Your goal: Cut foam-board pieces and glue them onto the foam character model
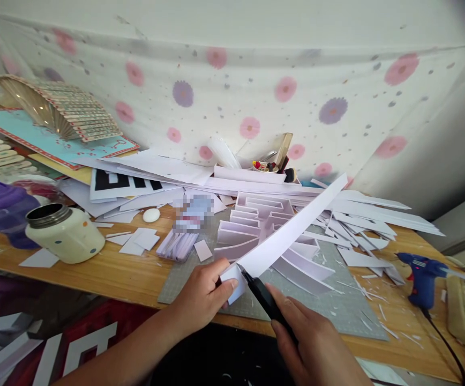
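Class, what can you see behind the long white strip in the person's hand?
Behind the white strip, parts of a white compartmented structure and a grey mat show past its edges. Whatever the strip covers directly cannot be seen.

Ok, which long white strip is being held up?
The slanting strip above the grey mat, near end in the left hand; the other long strips lie behind it.

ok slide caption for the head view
Left hand grips a white strip; right hand holds a black cutter to it.
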`<state>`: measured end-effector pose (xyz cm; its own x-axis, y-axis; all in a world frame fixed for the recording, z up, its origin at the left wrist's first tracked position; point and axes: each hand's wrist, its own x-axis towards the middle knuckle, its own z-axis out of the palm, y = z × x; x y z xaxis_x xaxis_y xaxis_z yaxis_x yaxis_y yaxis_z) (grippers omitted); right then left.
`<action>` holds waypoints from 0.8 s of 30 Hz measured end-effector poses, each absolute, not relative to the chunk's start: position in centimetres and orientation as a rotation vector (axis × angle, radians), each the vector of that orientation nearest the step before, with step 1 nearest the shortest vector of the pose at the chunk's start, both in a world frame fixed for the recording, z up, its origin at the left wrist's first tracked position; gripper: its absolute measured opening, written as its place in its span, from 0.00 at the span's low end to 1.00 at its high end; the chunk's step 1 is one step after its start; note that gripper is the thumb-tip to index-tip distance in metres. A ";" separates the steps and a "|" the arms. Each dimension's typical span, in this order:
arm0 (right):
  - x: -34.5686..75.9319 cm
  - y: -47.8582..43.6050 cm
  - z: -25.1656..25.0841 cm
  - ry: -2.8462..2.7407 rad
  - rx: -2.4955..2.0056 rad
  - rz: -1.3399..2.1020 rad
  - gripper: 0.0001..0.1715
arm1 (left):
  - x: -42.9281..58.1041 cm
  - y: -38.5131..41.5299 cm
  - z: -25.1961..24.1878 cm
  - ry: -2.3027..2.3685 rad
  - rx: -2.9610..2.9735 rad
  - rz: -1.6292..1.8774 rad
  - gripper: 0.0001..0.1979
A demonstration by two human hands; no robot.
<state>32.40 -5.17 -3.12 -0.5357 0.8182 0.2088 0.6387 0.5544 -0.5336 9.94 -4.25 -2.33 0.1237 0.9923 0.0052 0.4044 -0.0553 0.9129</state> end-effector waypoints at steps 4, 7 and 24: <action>32.3 -5.0 -2.1 -2.408 -1.183 0.571 0.30 | 9.9 -4.2 -2.2 1.403 1.597 0.907 0.10; 32.3 -4.9 -1.4 -2.468 -1.172 0.593 0.31 | 9.9 -4.1 -2.2 1.403 1.601 0.899 0.10; 40.3 -5.9 -4.6 -2.288 -1.330 0.687 0.26 | 8.7 -3.7 -2.4 1.367 1.395 1.024 0.11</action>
